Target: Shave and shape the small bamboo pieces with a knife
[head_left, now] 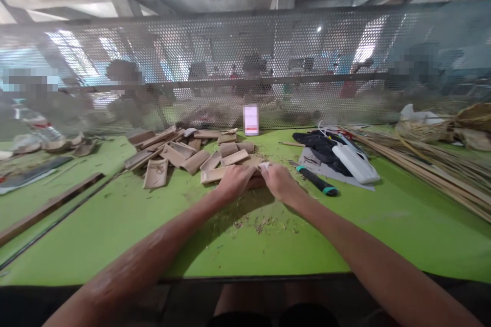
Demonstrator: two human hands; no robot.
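Observation:
My left hand (235, 181) and my right hand (281, 182) meet at the middle of the green table (115, 225), both closed on a curved piece of split bamboo (256, 182) that lies between them. Only a sliver of that piece shows under the fingers. Just beyond the hands spreads a heap of similar tan bamboo pieces (184, 156), several lying hollow side up. Wood shavings (261, 224) are scattered on the table in front of my wrists.
A black knife with a teal-ended handle (318, 182) lies right of my right hand, beside a white case (356, 163) on dark cloth. Long bamboo strips (429, 168) and baskets fill the far right. A perforated metal screen (245, 66) backs the table; people sit behind it.

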